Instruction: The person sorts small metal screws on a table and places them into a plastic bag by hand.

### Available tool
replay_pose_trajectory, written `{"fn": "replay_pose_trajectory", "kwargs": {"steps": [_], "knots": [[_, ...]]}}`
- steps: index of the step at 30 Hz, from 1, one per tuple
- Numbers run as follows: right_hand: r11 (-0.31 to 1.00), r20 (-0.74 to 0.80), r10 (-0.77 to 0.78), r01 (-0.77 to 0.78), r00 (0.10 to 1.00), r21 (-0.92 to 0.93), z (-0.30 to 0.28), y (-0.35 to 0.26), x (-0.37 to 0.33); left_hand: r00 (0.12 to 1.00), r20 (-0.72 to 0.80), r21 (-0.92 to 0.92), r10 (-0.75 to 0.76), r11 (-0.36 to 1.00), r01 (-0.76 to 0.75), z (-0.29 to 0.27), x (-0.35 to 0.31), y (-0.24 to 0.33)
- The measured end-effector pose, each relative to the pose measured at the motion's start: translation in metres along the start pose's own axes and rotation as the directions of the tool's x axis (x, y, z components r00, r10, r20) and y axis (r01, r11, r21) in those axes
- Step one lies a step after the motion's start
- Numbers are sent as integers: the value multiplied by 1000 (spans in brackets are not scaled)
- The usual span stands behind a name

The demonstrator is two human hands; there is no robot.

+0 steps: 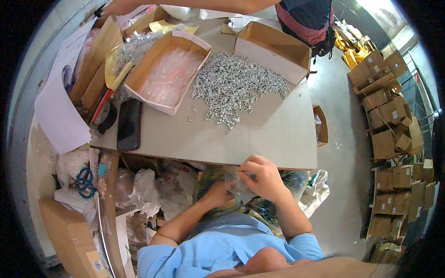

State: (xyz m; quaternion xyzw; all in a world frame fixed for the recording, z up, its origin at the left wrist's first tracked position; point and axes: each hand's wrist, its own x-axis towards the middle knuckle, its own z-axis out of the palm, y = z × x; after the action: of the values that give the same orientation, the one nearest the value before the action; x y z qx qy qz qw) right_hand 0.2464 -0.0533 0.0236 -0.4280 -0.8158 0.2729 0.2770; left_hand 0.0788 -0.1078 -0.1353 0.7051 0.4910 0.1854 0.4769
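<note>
Left hand [219, 194]: curled before flat grey table [278, 139], cannot tell if gripping
Right hand [260, 177]: bent by table's edge, pinching clear plastic bag [235, 186]

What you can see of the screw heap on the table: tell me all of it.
The screw heap is a broad, uneven mass of small, shiny, silvery screws, metal-looking, lying every which way. It spreads on the table between the left open box and the right open box, seemingly touching both, and tapers toward the table's near edge. A couple of stray screws lie apart at its lower left.
</note>
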Motion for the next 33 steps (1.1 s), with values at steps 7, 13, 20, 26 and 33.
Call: {"fn": "replay_pose_trajectory", "kwargs": {"steps": [7, 13, 20, 26, 33], "knots": [[953, 271, -296, 301, 916, 26, 11, -36, -6, 955, 278, -337, 101, 942, -1, -112, -32, 66], [935, 251, -350, 352, 902, 39, -1, -51, 0, 923, 189, -399, 335, 885, -239, -108, -37, 75], [929, 180, -356, 327, 917, 175, -15, -48, 0, 931, 79, -507, 356, 818, -269, -113, -36, 94], [948, -40, -285, 288, 958, 133, -16, -41, -3, 853, -295, -116, 431, 870, -479, -122, -36, 105], [982, 10, -147, 145, 989, 120, -17, -37, -3, 821, -331, 13, 465, 872, -489, -114, -29, 117]]}}
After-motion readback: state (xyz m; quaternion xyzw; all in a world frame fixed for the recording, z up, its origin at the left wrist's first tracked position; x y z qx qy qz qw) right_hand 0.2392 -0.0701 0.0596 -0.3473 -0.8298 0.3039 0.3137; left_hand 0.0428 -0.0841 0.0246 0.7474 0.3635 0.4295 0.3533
